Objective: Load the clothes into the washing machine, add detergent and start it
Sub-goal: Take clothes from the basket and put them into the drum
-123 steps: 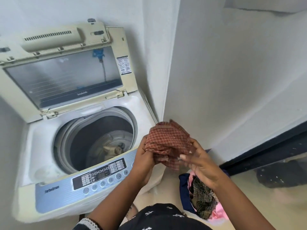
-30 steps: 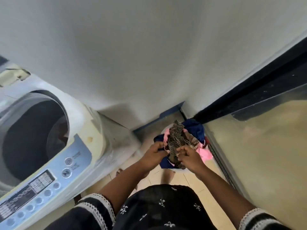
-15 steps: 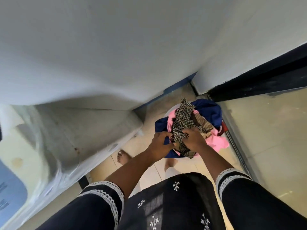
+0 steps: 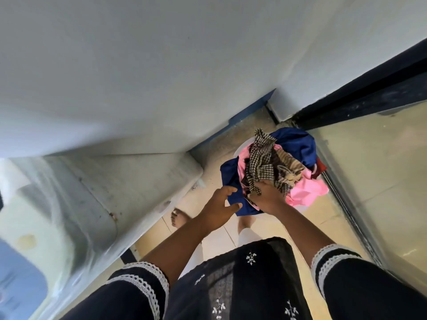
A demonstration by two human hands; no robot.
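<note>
A heap of clothes lies in a white basket point(image 4: 240, 150) on the floor: a dark blue garment point(image 4: 298, 144), a pink garment point(image 4: 307, 188) and a black-and-cream checked cloth point(image 4: 263, 158) on top. My right hand point(image 4: 268, 196) grips the checked cloth at its near end. My left hand point(image 4: 219, 206) hovers just left of the pile with fingers spread, holding nothing. The washing machine's white side point(image 4: 97, 195) fills the lower left; its drum is out of view.
A white wall point(image 4: 184, 65) rises behind the basket. A dark door frame and sill point(image 4: 360, 95) run along the right, with a glossy floor beyond. My bare foot point(image 4: 179, 218) stands on the beige tiles beside the machine.
The red cloth from earlier is gone from my hands. I have turned from the machine down to the basket. My left hand has let go of the checked cloth and opened; my right still grips it.
</note>
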